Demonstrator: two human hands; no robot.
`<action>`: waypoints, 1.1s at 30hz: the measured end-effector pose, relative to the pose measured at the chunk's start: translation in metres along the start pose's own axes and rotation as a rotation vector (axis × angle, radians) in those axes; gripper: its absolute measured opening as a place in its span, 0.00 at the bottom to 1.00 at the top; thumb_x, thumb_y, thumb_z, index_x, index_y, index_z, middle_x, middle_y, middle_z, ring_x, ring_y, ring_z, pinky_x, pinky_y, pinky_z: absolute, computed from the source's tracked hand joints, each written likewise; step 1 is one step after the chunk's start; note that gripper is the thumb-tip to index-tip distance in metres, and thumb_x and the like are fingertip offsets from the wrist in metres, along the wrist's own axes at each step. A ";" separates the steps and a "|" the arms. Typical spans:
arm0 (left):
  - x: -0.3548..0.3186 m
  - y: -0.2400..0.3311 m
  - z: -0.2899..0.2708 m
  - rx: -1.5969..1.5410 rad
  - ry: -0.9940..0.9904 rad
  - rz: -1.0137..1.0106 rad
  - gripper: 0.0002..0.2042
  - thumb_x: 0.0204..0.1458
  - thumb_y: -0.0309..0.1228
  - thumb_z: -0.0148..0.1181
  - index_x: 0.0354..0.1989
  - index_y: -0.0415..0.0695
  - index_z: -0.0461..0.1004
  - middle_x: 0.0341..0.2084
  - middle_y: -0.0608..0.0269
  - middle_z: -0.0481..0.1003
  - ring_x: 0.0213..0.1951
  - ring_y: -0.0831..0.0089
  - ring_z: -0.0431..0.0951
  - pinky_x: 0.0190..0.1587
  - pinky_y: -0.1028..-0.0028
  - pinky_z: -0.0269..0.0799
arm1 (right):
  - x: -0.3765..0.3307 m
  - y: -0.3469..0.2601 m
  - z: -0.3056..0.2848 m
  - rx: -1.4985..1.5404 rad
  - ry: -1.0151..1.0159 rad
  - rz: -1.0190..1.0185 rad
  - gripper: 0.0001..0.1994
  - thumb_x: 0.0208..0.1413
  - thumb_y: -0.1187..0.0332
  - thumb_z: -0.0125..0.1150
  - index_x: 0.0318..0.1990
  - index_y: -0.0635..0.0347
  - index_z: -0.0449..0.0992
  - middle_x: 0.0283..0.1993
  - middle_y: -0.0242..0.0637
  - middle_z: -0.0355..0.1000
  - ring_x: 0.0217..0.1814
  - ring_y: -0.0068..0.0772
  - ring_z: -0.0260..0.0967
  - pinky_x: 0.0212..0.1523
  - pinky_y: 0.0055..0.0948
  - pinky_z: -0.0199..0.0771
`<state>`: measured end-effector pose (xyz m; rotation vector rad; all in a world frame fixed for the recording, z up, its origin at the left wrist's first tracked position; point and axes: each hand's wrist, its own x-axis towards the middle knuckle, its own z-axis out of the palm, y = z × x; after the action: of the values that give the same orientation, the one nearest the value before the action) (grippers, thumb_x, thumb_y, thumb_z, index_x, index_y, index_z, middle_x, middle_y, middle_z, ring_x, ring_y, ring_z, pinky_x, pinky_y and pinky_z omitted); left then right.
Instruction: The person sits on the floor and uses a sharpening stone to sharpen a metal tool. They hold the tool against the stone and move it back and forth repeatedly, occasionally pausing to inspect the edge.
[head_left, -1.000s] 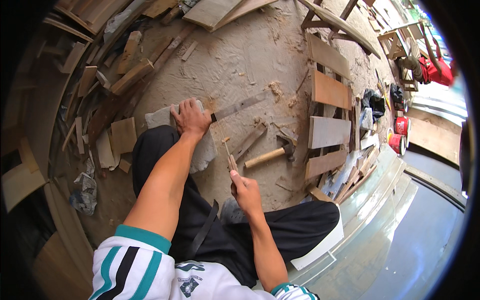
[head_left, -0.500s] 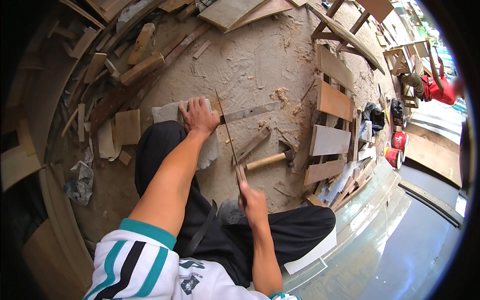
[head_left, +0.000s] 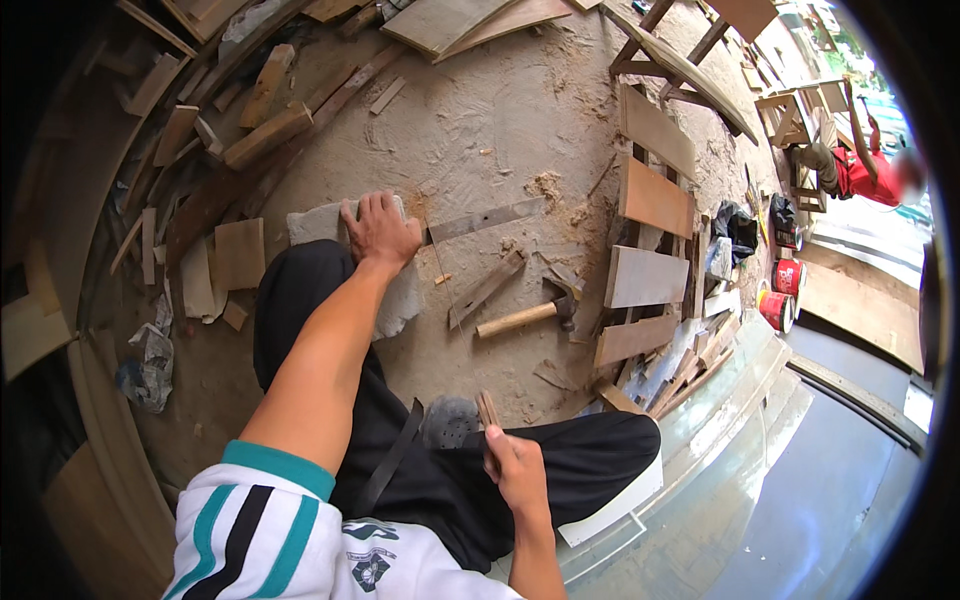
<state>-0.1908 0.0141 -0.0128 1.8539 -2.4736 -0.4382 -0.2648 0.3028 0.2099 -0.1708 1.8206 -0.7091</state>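
Note:
My left hand (head_left: 384, 236), fingers bent and closed over the near end of a flat grey-brown strip (head_left: 490, 220), presses it onto a pale rough block (head_left: 398, 308). The strip sticks out to the right past the block. In my right hand (head_left: 517, 466) is the wooden handle (head_left: 487, 408) of what looks like a handsaw. Its thin blade, seen nearly edge-on and blurred, reaches up toward the strip beside my left hand. A hammer (head_left: 530, 317) with a wooden handle lies on the ground to the right, below a short wood piece (head_left: 488, 288).
Wooden slats (head_left: 648, 277) lie in a row to the right, with offcuts below them. More scrap wood (head_left: 270, 135) is heaped at the left. Red tins (head_left: 776, 307) stand farther right, where a person in a red top (head_left: 872, 178) sits. Sheets (head_left: 690, 480) cover the lower right.
My right hand has drawn the saw handle down toward me, away from the strip. My left hand stays on the strip; the whole view has shifted slightly.

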 end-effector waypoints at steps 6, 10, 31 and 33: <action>0.004 0.005 -0.001 0.012 -0.009 -0.007 0.29 0.46 0.41 0.54 0.56 0.38 0.64 0.53 0.50 0.67 0.62 0.57 0.60 0.68 0.45 0.37 | 0.093 -0.019 0.026 -0.008 -0.027 -0.136 0.28 0.63 0.51 0.53 0.16 0.62 0.65 0.13 0.26 0.57 0.16 0.19 0.52 0.19 0.26 0.50; -0.006 0.003 0.001 0.023 0.016 0.026 0.31 0.44 0.42 0.54 0.57 0.38 0.63 0.54 0.50 0.67 0.63 0.58 0.59 0.69 0.45 0.36 | 0.069 -0.020 0.027 -0.075 -0.029 -0.114 0.28 0.64 0.51 0.51 0.17 0.64 0.66 0.13 0.28 0.57 0.17 0.21 0.55 0.21 0.28 0.54; 0.004 -0.005 0.017 -0.103 0.121 0.010 0.27 0.46 0.45 0.53 0.53 0.42 0.68 0.52 0.53 0.69 0.61 0.59 0.61 0.69 0.46 0.32 | 0.008 -0.019 -0.002 -0.160 0.117 -0.460 0.15 0.51 0.64 0.70 0.27 0.64 0.70 0.17 0.45 0.66 0.16 0.40 0.64 0.22 0.29 0.66; 0.006 -0.007 0.018 -0.137 0.139 -0.010 0.25 0.47 0.44 0.52 0.52 0.43 0.69 0.51 0.54 0.70 0.61 0.60 0.62 0.69 0.46 0.32 | 0.003 -0.032 0.001 -0.134 0.159 -0.466 0.15 0.52 0.66 0.68 0.24 0.64 0.67 0.14 0.45 0.63 0.13 0.41 0.61 0.18 0.30 0.63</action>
<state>-0.1893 0.0109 -0.0325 1.7811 -2.2855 -0.4497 -0.2721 0.2750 0.2243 -0.6585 2.0032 -0.9433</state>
